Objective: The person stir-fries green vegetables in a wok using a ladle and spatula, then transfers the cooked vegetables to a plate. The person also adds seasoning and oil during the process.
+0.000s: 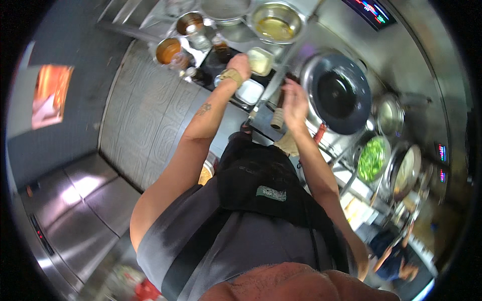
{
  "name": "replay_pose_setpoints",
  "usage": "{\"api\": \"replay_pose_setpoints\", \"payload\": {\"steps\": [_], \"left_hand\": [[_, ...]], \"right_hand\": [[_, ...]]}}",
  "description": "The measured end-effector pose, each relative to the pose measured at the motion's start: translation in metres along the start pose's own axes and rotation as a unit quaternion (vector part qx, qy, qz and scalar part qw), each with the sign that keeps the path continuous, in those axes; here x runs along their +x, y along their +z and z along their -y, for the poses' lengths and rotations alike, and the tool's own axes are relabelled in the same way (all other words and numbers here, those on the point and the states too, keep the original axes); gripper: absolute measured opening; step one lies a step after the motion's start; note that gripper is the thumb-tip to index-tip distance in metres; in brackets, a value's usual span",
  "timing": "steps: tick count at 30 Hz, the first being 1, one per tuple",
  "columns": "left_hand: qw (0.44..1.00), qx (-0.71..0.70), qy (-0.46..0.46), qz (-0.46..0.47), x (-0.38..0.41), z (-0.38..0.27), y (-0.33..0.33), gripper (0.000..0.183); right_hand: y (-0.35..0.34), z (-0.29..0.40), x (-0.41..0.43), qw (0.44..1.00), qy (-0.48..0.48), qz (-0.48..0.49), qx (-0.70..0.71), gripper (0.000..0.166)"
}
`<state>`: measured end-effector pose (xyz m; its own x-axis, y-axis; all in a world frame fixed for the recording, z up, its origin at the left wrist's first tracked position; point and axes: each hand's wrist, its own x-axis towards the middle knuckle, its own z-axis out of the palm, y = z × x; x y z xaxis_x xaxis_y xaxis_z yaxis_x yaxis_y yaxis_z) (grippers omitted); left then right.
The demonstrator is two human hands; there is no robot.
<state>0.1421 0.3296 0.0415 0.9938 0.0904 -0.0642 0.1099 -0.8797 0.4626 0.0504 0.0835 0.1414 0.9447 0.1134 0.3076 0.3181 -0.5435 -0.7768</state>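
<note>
My left hand (240, 67), with a band at its wrist, is over the seasoning containers, next to a square tub of pale contents (260, 61). Its fingers are curled and partly hidden, so a hold cannot be made out. Below it lies a white square tub (249, 91). My right hand (295, 101) is left of a dark wok (337, 94) with a little liquid in its bottom. It is beside a dark object with a ribbed beige grip (277, 118); contact is unclear. The wok's red-wrapped handle (320, 133) lies near my right forearm.
A steel bowl of yellowish liquid (276, 24), steel pots with orange-brown contents (168, 51) and bottles (194, 73) crowd the far side. At right are a bowl of cut green vegetables (371, 160), another wok (408, 171) and a small pot (389, 114). Another person (391, 259) is at lower right.
</note>
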Motion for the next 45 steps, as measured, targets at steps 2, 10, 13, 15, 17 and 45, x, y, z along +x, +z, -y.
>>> {"api": "replay_pose_setpoints", "payload": {"steps": [2,10,13,15,17,45], "left_hand": [[1.000,0.011,-0.005,0.007,0.015,-0.005,0.010,0.019],[0.978,0.070,0.006,0.196,0.034,0.021,0.071,0.028],[0.970,0.090,-0.014,0.225,0.037,0.060,0.100,0.033],[0.962,0.141,-0.010,0.234,0.039,0.064,0.104,0.030],[0.988,0.053,-0.075,0.126,0.023,-0.026,0.043,0.033],[0.939,-0.342,-0.029,-0.012,-0.219,-0.017,-0.007,0.018]], "right_hand": [[0.030,-0.014,0.003,0.997,-0.027,0.040,-0.060,0.025],[0.103,-0.050,-0.014,0.901,-0.007,0.300,-0.314,0.055],[0.057,-0.021,-0.022,0.949,-0.020,0.250,-0.191,0.079],[0.003,-0.041,-0.043,0.993,-0.078,0.004,-0.091,0.036],[-0.077,-0.059,-0.066,0.962,0.149,-0.196,-0.119,0.025],[-0.071,-0.031,0.108,0.872,0.370,0.118,0.297,0.019]]}}
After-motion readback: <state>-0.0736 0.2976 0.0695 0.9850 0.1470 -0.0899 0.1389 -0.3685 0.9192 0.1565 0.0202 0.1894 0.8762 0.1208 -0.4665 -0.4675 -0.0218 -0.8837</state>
